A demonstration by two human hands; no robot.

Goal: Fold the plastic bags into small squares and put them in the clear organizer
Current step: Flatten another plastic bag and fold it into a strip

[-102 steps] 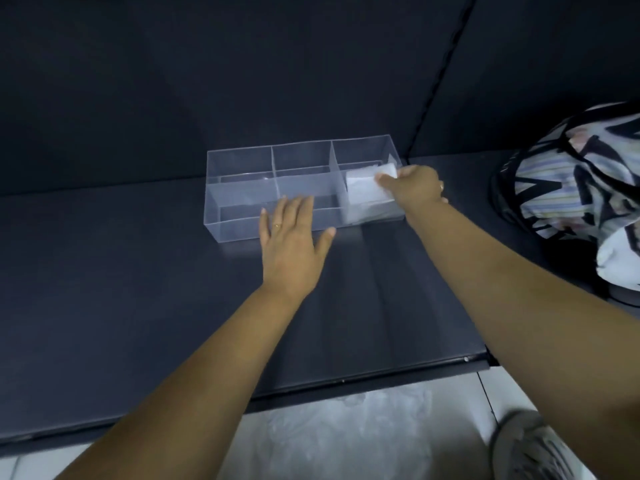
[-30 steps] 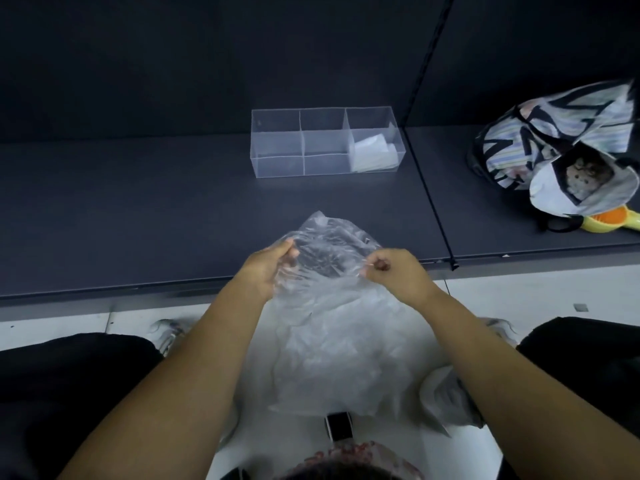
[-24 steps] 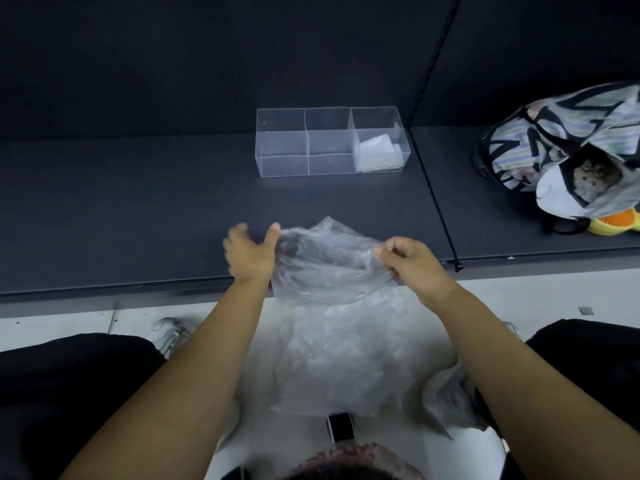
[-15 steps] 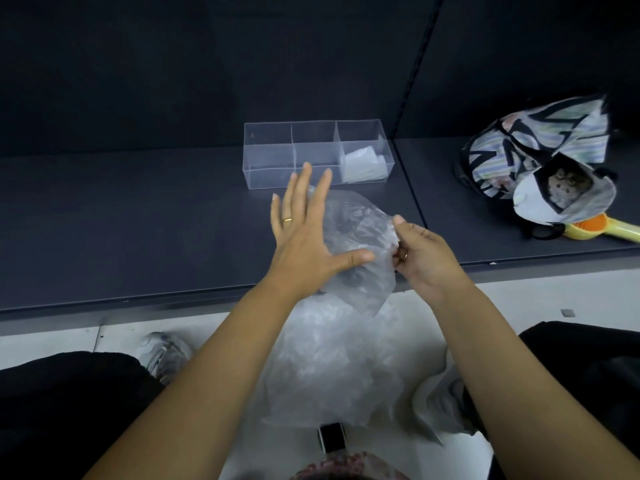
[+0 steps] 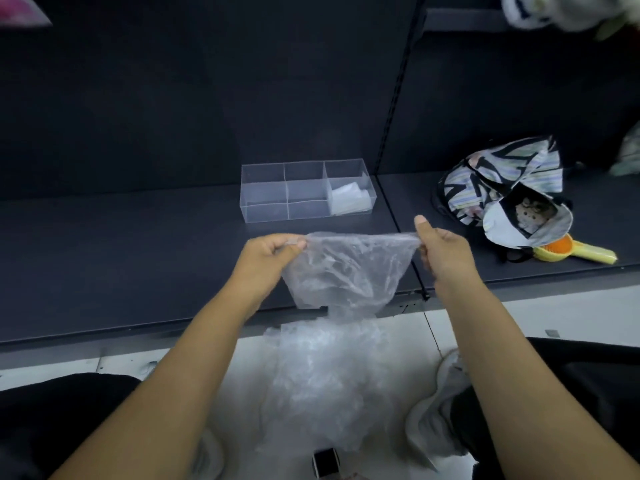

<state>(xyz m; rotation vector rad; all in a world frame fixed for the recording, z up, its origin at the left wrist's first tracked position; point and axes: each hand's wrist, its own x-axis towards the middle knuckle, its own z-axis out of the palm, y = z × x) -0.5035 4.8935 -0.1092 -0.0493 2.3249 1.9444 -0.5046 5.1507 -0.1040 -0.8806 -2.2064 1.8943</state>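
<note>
A crumpled clear plastic bag [image 5: 346, 268] hangs stretched between my hands above the front of the dark shelf [image 5: 121, 258]. My left hand [image 5: 266, 258] pinches its top left corner and my right hand [image 5: 440, 251] pinches the top right corner. The clear organizer [image 5: 277, 209] stands further back on the shelf, with a folded white bag [image 5: 348, 199] in its right compartment. A pile of more clear bags [image 5: 322, 379] lies on the white floor below my arms.
A patterned fabric bag [image 5: 498, 181] with a plush toy inside sits on the right shelf section, with a yellow and orange tool [image 5: 575, 254] beside it. My shoes [image 5: 433, 420] and dark-clad knees flank the pile. The shelf's front edge runs below my hands.
Since half a second ago my left hand, then spread flat against the bag, has taken hold of its left corner, and both hands have pulled the top edge out wide.
</note>
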